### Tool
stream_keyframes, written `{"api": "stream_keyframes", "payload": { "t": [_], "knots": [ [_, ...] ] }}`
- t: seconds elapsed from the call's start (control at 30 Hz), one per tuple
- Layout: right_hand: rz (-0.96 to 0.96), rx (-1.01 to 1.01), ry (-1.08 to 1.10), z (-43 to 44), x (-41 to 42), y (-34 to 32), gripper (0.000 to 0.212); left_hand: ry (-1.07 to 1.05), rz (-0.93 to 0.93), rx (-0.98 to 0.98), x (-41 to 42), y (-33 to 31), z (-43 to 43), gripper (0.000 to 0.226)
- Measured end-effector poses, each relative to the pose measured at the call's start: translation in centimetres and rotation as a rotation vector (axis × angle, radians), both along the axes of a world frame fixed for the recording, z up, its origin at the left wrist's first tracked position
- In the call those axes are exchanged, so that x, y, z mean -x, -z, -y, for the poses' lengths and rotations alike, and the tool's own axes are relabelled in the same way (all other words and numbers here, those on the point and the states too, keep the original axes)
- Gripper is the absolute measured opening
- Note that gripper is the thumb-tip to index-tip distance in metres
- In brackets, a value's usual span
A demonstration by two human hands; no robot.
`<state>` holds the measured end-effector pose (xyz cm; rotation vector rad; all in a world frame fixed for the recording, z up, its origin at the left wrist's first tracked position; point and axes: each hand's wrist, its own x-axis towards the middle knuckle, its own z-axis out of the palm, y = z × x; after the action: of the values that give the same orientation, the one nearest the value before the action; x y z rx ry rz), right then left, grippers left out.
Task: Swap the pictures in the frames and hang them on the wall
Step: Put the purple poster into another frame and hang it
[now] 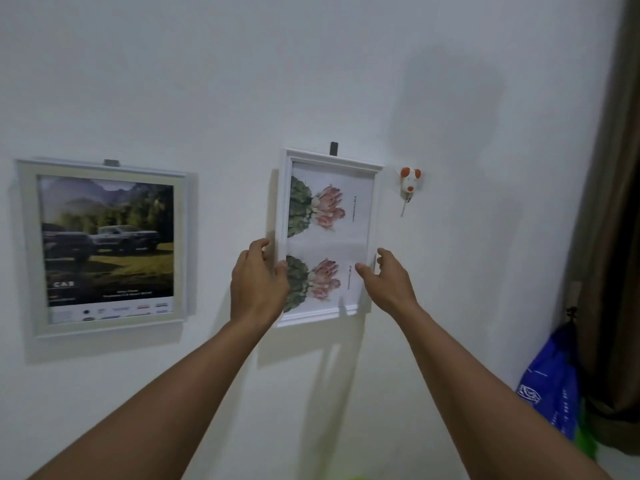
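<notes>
A white frame (330,159) with a flower picture (329,209) is against the white wall, its top edge at a dark hook (334,148). My left hand (258,282) grips the frame's left edge, thumb over the glass. My right hand (388,278) holds the right edge, thumb on the front. The frame hangs slightly tilted. To the left, a grey frame (27,247) with a picture of trucks (107,237) hangs on its own grey hook (111,163).
A small orange-and-white mouse-shaped hook (409,183) is stuck on the wall right of the white frame. A brown curtain (613,220) runs down the right edge. A blue bag (550,386) hangs beside it, low right.
</notes>
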<state>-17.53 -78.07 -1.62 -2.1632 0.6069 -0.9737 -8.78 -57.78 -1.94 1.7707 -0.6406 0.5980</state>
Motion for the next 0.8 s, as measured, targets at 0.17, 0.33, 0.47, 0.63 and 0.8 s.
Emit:
{"api": "stream_keyframes", "payload": {
  "t": [0.17, 0.33, 0.47, 0.63, 0.8],
  "knots": [
    [0.098, -0.045, -0.073, 2.7, -2.5, 1.4, 0.039, 0.020, 0.041, 0.031, -0.7, 0.5, 1.7, 0.052],
    [0.185, -0.090, -0.082, 3.3, -2.6, 1.4, 0.043, 0.044, 0.034, 0.073, -0.4, -0.3, 2.0, 0.062],
    [0.263, -0.107, -0.100, 3.2, -1.3, 0.4, 0.048, 0.072, 0.044, 0.066, 0.1, -1.5, 1.6, 0.069],
    [0.261, -0.053, -0.169, 1.8, 1.8, -1.5, 0.072, 0.109, 0.026, 0.037, 1.4, -3.4, -0.6, 0.071],
    [0.186, -0.038, -0.259, -1.9, 6.0, -1.8, 0.075, 0.181, -0.054, 0.050, 4.4, -3.3, -5.9, 0.068]
  ]
}}
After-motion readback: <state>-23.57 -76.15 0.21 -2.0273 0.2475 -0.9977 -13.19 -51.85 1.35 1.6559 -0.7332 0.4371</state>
